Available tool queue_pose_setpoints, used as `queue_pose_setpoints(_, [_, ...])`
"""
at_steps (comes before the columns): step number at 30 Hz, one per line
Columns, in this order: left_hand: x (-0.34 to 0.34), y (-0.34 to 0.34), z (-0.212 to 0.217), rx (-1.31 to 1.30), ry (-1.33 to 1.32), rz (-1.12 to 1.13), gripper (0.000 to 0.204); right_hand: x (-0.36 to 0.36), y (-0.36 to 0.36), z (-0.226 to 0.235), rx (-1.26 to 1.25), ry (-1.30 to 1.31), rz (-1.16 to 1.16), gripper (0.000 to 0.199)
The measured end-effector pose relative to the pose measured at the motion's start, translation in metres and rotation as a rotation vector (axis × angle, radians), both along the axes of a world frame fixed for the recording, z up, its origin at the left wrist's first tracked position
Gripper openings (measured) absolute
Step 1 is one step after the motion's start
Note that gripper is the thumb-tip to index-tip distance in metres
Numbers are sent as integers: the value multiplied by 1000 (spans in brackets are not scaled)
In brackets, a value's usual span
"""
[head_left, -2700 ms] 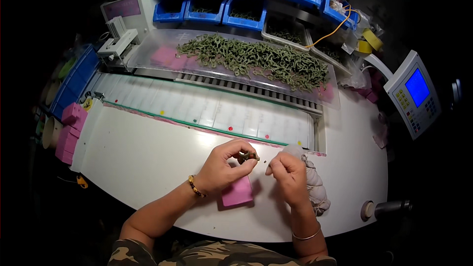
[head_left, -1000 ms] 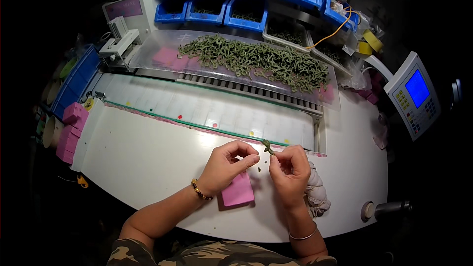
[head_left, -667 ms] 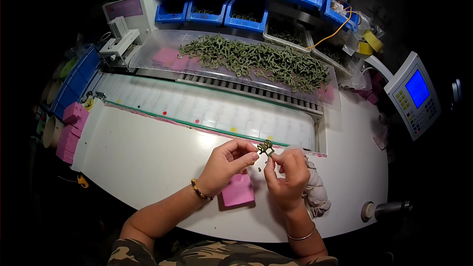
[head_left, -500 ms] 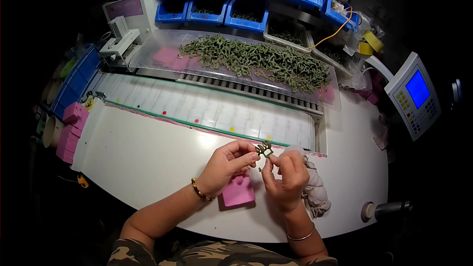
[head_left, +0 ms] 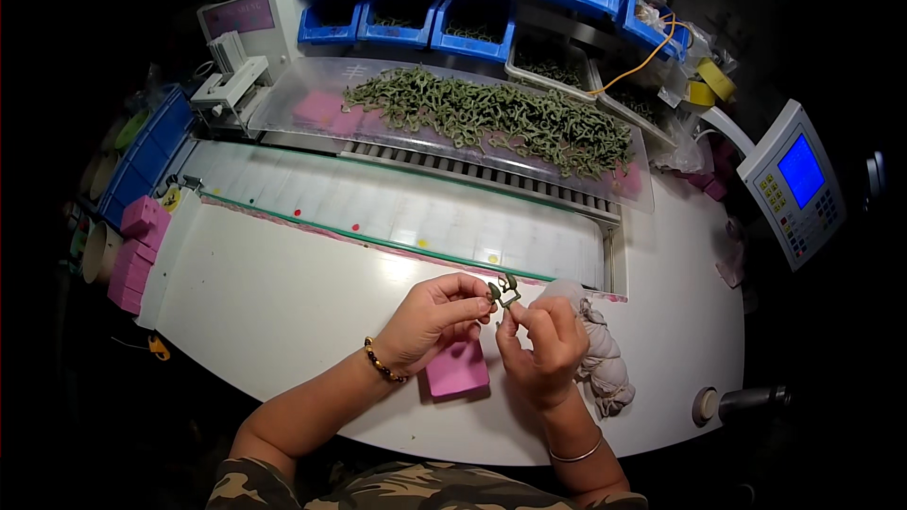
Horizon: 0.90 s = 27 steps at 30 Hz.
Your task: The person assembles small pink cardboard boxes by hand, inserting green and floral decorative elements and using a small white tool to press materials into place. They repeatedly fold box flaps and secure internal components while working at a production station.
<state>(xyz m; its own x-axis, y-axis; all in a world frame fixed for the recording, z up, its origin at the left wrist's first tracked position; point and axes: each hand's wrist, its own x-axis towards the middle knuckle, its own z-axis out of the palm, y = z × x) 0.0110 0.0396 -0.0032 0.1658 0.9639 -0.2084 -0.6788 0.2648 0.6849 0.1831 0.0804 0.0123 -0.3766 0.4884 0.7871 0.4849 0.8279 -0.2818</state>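
Above the white worktop [head_left: 283,312], at about six o'clock in the head view: left hand [head_left: 430,316] and right hand [head_left: 543,349] brought close together, both pinching one small green part [head_left: 504,291] held between them, just clear of the worktop surface. Left fingers [head_left: 477,288] closed on the part from nine o'clock, right fingers [head_left: 520,312] closed on it from five o'clock. Directly below the hands, a pink block [head_left: 456,370] flat on the worktop. At three o'clock of the right hand, a crumpled white cloth [head_left: 605,364], touching or just beside it. At twelve o'clock, a clear tray [head_left: 302,94] with a long heap of green parts [head_left: 501,118]. Further back, blue bins [head_left: 472,33]. At two o'clock, a small console with a blue screen [head_left: 794,179]. At nine o'clock, stacked pink blocks [head_left: 132,255].
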Motion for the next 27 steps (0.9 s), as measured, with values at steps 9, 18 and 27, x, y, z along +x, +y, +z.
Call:
queue_pose_setpoints(9, [0, 1, 2, -3, 28, 38, 8, 2, -1, -3, -114, 48, -27, 18])
queue_pose_setpoints(18, [3, 1, 0, 26, 259, 97, 18, 3, 2, 0, -218, 88, -11, 16])
queue_pose_setpoints(27, [-1, 3, 8, 89, 447, 156, 17, 11, 13, 22, -695, 124, 70, 14])
